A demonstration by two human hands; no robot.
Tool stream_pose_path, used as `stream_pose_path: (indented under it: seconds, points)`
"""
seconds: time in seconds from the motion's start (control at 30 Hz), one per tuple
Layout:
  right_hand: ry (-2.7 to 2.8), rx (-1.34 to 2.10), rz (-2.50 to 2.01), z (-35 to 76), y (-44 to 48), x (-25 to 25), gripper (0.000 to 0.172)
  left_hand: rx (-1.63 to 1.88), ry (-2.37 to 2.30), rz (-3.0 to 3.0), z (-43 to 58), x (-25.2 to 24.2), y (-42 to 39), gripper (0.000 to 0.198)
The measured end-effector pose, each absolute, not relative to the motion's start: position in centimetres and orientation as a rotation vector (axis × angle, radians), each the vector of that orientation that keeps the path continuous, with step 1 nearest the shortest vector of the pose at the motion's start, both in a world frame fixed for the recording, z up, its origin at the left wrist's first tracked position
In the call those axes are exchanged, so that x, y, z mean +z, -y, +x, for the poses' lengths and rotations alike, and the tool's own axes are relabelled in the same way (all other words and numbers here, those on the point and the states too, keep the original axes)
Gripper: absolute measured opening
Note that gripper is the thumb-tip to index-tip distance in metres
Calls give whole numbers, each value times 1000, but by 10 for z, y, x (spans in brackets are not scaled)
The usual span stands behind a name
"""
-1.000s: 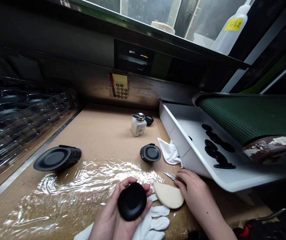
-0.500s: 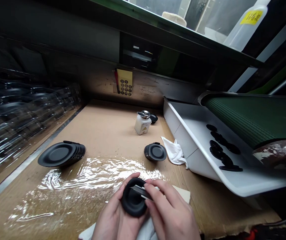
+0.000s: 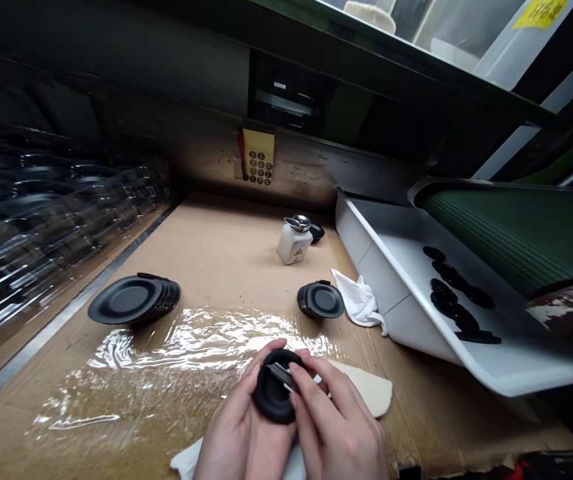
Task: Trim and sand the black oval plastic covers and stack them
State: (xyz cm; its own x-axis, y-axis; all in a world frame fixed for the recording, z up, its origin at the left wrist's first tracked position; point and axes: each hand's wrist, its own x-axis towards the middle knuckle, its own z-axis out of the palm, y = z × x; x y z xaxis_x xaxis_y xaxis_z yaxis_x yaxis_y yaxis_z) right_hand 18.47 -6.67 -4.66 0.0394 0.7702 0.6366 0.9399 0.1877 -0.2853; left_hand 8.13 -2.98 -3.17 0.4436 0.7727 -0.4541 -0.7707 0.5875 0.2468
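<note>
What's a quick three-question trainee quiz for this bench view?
1. What does the right hand press against the black disc held in the left hand?
A) blade
B) spoon
C) pencil

2. True or false: the white cloth lies inside the white tray.

3. What stands on the cardboard with a metal top and a yellow warning label?

Key:
1. A
2. False: it lies on the cardboard beside the white tray.
3. The bottle
</note>
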Motion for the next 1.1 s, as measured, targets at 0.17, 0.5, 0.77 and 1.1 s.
stream_pose_path:
  seconds: [0.17,0.5,0.77,1.1]
  points:
    - [1775,-298,-1605,185,67,-47,28,947,-561,12,81,-29,30,28]
    - [1771,-336,-1602,186,68,-44,25,961,-567,43,82,-32,30,29]
    - [1806,-298,-1576,187,69,-43,26,952,-490,9,82,-33,29,31]
    - [1829,-266,-1559,188,70,-42,27,924,-521,15,82,-32,29,29]
